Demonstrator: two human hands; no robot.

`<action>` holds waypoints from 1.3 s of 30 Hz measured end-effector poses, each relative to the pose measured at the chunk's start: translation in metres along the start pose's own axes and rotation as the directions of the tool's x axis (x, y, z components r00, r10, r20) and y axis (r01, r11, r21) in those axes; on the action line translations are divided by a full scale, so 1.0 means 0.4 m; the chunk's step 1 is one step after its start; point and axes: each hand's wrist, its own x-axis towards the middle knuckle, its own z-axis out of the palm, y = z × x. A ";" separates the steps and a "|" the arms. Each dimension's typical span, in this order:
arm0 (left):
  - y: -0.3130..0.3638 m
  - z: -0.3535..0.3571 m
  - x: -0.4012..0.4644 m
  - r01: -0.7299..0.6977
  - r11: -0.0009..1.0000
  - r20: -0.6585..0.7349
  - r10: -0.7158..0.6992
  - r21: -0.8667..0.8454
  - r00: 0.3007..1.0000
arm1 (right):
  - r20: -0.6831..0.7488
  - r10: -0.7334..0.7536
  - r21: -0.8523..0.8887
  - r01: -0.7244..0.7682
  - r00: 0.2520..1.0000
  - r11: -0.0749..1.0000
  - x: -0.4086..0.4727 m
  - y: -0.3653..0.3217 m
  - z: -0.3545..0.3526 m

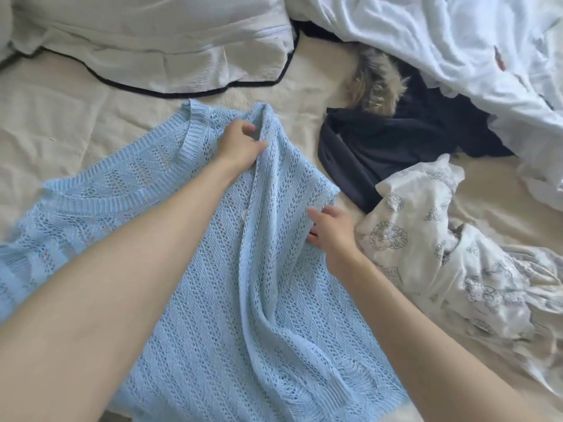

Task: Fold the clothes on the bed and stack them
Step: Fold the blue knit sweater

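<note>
A light blue open-knit sweater (pixel 213 300) lies spread on the cream bed sheet (pixel 54 123), its ribbed neckline to the left. My left hand (pixel 240 144) pinches a raised fold of the knit near the sweater's top edge. My right hand (pixel 329 229) grips the sweater's right edge lower down. To the right lie a dark navy garment with a fur trim (pixel 380 147) and a crumpled white floral-print garment (pixel 441 245).
A white pillow with a dark piped edge (pixel 158 41) sits at the top left. A rumpled white duvet (pixel 457 50) covers the top right and overlaps the navy garment. Bare sheet shows between the pillow and the sweater.
</note>
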 end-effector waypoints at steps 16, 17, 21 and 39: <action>-0.411 0.116 -0.527 0.229 0.972 -0.112 -0.222 0.057 0.969 | 0.277 -0.116 -0.720 0.286 0.954 0.632 -0.202 0.346 -0.035; -0.425 0.126 -0.554 0.257 0.965 -0.085 -0.252 0.053 0.964 | 0.291 -0.114 -0.737 0.299 0.950 0.606 -0.214 0.368 -0.052; -0.479 0.162 -0.638 0.368 0.928 0.057 -0.371 0.060 0.927 | 0.294 -0.094 -0.748 0.290 0.951 0.597 -0.239 0.416 -0.103; -0.602 0.037 -0.829 0.169 0.964 -0.217 -0.213 -0.205 0.952 | 0.375 0.079 -0.165 -0.017 0.924 0.986 -0.450 0.570 0.007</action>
